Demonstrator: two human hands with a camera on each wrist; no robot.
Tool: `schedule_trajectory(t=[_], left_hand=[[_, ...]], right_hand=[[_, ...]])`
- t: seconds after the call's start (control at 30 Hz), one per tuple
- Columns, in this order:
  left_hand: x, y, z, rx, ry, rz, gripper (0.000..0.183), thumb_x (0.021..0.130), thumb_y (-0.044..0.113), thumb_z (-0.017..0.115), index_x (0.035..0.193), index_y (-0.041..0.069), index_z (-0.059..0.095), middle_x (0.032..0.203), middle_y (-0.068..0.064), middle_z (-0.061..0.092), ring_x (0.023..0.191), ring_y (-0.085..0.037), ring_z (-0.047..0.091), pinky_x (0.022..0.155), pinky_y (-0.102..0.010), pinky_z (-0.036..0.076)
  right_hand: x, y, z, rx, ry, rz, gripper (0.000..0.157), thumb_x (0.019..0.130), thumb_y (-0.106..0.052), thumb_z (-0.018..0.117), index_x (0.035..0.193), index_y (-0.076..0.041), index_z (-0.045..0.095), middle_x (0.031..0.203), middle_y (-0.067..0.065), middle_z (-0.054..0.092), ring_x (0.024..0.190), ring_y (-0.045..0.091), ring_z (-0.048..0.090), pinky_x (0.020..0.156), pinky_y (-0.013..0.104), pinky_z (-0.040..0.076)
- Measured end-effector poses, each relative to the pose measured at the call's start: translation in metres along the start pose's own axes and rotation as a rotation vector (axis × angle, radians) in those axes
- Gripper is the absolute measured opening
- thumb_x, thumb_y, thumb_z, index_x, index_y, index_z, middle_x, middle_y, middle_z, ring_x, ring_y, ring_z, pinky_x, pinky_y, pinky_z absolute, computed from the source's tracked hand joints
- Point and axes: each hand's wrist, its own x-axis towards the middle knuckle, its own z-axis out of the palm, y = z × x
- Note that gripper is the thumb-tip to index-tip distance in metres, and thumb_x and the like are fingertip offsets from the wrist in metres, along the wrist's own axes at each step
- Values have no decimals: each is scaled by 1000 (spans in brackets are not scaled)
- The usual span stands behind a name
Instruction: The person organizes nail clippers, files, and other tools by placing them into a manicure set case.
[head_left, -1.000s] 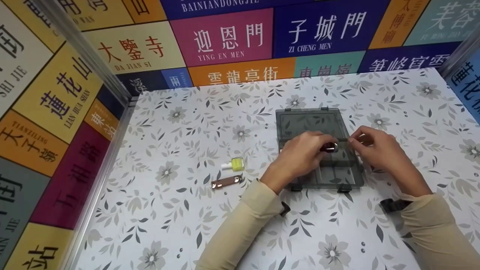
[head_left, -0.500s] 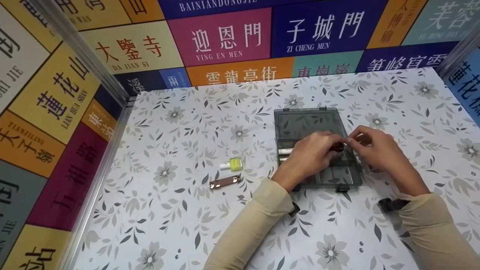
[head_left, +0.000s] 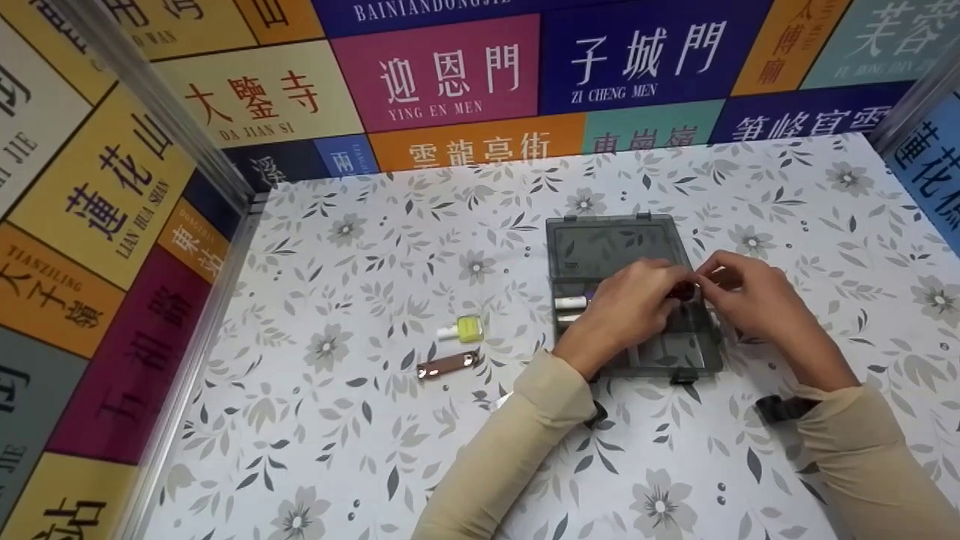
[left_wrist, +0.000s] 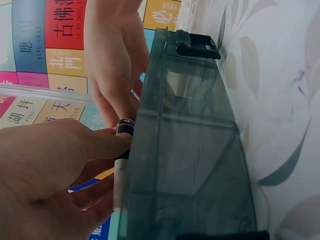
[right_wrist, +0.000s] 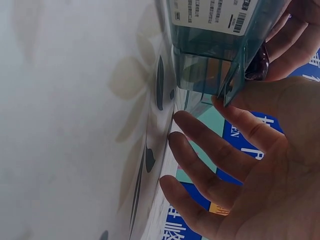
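Note:
A smoky translucent compartment box point(head_left: 615, 247) lies open on the table. My left hand point(head_left: 630, 304) is over its right half, pinching a small dark red bottle that looks like nail polish point(left_wrist: 125, 127). At the right wall, my right hand point(head_left: 750, 296) grips the box's thin edge between thumb and forefinger; its other fingers spread loosely in the right wrist view. White-ended tubes point(head_left: 571, 302) lie in a left compartment, partly hidden by my left hand. Left of the box are a yellow-green nail polish bottle point(head_left: 471, 329) and a brown nail clipper point(head_left: 448, 365).
The table point(head_left: 337, 435) wears a white floral cover. Panels with large lettering point(head_left: 465, 67) stand along its back and left sides. A small pale object point(head_left: 502, 403) shows beside my left sleeve. Box latches point(head_left: 682, 375) jut from the front edge.
My left hand has moved right across the box with the dark red bottle, close to my right fingertips, exposing the white-ended tubes. My right hand stays at the box's right edge.

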Motion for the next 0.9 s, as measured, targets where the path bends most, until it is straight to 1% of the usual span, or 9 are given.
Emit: schedule_trajectory(t=[0.13, 0.23, 0.27, 0.33, 0.47, 0.6, 0.7, 0.8, 0.9], left_hand=[[1, 2, 0, 12, -10, -2, 34, 105, 18, 69, 137, 29, 71, 124, 9, 73, 120, -11, 70, 96, -26, 61], [1, 3, 1, 3, -24, -2, 35, 105, 17, 70, 138, 30, 71, 127, 10, 73, 122, -10, 69, 97, -26, 60], [1, 3, 1, 0, -30, -4, 36, 105, 18, 70, 139, 30, 71, 127, 10, 73, 122, -10, 68, 97, -26, 60], [0, 4, 1, 5, -42, -8, 36, 106, 19, 70, 140, 31, 70, 129, 11, 73, 123, -10, 68, 98, -27, 61], [0, 7, 3, 40, -38, -20, 36, 106, 23, 70, 141, 32, 70, 130, 11, 72, 122, -11, 67, 97, -28, 61], [1, 6, 6, 143, 12, -15, 37, 106, 24, 70, 142, 32, 70, 132, 10, 72, 124, -12, 64, 101, -30, 58], [1, 4, 8, 197, 33, -21, 41, 105, 27, 71, 145, 32, 68, 138, 9, 70, 128, -13, 61, 106, -33, 56], [-2, 1, 8, 191, 32, -29, 43, 104, 30, 74, 146, 33, 67, 141, 9, 69, 130, -13, 60, 109, -32, 55], [-5, -2, 6, 189, 44, -19, 40, 102, 29, 75, 142, 30, 70, 139, 8, 71, 127, -14, 63, 107, -31, 56]], right_hand=[[1, 2, 0, 8, -5, -10, 17, 108, -29, 67, 111, -14, 75, 112, 21, 82, 107, 45, 78, 80, 36, 52], [2, 3, -2, 7, -12, 5, 22, 108, -35, 67, 110, -15, 76, 114, 20, 82, 107, 43, 78, 82, 36, 52], [2, 3, -2, 7, -15, 10, 24, 108, -37, 68, 110, -15, 76, 114, 19, 82, 105, 38, 79, 82, 34, 52], [2, 4, -3, 16, -18, 13, 26, 107, -40, 68, 109, -16, 77, 114, 18, 82, 98, 22, 78, 80, 27, 51], [2, 6, -4, 28, -21, 13, 25, 107, -41, 69, 108, -18, 78, 113, 17, 82, 92, -2, 67, 76, 19, 47], [1, 6, -4, 28, -22, 15, 24, 107, -40, 68, 107, -19, 78, 113, 17, 82, 92, 0, 66, 76, 23, 47], [1, 6, -4, 31, -21, 13, 25, 107, -41, 69, 106, -18, 78, 113, 18, 82, 90, -4, 64, 77, 23, 47], [1, 5, -4, 37, -24, 12, 26, 107, -42, 69, 107, -17, 78, 115, 18, 81, 89, -10, 61, 76, 21, 47], [0, 5, -4, 34, -24, 23, 28, 107, -44, 68, 107, -17, 77, 115, 18, 81, 90, -8, 62, 75, 21, 47]])
